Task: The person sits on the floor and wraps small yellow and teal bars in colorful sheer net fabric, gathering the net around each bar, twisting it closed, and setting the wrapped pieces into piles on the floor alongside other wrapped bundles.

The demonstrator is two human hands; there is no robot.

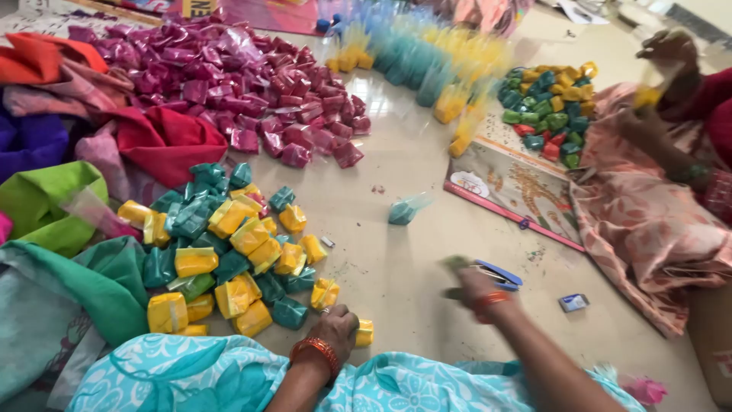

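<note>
The left hand (334,328) pinched a yellow packet (364,333); the right hand (476,288), at three o'clock, gripped a blue stapler (497,275), best kept square.

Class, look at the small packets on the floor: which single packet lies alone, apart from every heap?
The teal packet in the middle of the floor. It lies by itself between the magenta heap and the printed board, touching no other packet.

Yellow and teal packets (229,252) lie heaped left of a lone teal packet (402,211); magenta packets (252,84) spread behind.
</note>
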